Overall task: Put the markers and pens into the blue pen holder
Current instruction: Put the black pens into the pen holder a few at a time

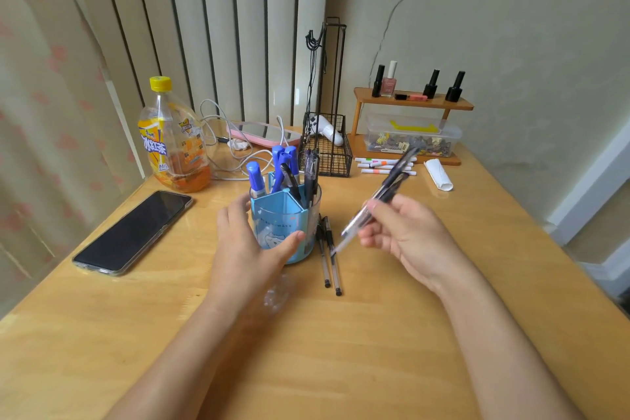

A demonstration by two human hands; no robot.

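Note:
The blue pen holder (289, 215) stands upright in the middle of the wooden desk. Blue markers (255, 179) and several dark pens (308, 170) stick up out of it. My left hand (249, 245) wraps the holder's front left side, thumb across its front. My right hand (405, 235) hovers to the right of the holder, closed on a blurred bunch of black-and-clear pens (381, 194) that point up and away. Two clear pens (329, 256) lie flat on the desk right beside the holder's base. Several white highlighters (385, 166) lie farther back on the right.
A black phone (134, 232) lies at the left, with an orange drink bottle (172, 140) behind it. A black wire basket (327, 147), white cables (231, 147), a wooden shelf (412, 100) with nail polish bottles and a rolled white paper (438, 174) stand at the back.

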